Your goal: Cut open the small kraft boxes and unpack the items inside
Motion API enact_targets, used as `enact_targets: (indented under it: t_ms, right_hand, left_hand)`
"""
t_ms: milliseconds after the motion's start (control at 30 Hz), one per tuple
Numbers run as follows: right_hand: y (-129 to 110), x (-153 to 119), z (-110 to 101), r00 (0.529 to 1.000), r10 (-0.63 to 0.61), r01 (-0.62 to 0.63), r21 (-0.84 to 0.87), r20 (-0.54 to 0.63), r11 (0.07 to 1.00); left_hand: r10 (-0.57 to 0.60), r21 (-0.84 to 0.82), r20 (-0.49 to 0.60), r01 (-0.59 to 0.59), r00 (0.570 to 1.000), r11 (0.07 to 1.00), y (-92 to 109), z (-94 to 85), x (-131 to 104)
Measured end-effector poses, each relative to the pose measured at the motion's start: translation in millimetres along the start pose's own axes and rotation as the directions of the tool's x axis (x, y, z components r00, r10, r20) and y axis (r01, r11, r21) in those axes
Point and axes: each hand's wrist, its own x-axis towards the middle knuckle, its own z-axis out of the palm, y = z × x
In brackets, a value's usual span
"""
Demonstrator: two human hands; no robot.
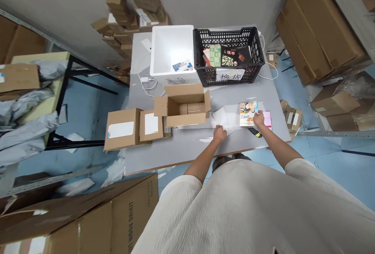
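A book with a colourful cover is held at its right edge by my right hand, whose fingers are closed on it just above the table. My left hand is closed at the near edge of a clear plastic sheet, which lies flat with a bunched whitish part. Beyond my left hand stands an open cardboard box with its flaps up. Under the book's lower right corner a yellow and black cutter shows in part. A phone with a pink screen lies beside my right hand.
Two labelled cardboard boxes sit at the table's left. A white foam box and a black plastic crate holding books stand at the back. A white cable lies nearby. Shelves with parcels flank the grey table.
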Motion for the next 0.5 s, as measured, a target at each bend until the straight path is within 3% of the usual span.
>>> enact_targets:
  t_ms: [167,300,500]
  right_hand:
    - [20,16,-21,0.997,0.081,-0.081,-0.030,-0.006,0.996]
    - [27,14,-13,0.997,0.059,-0.056,-0.059,0.047,0.997]
    - [26,7,4,0.982,-0.057,0.082,-0.133,0.181,0.988]
  left_hand:
    - [0.033,-0.048,-0.039,-0.035,0.999,0.998,21,0.5,11]
    - [0.091,-0.065,-0.030,-0.093,0.995,0.994,44,5.5,23]
    - [0.164,-0.017,-0.021,-0.164,0.986,0.986,73,8.3,48]
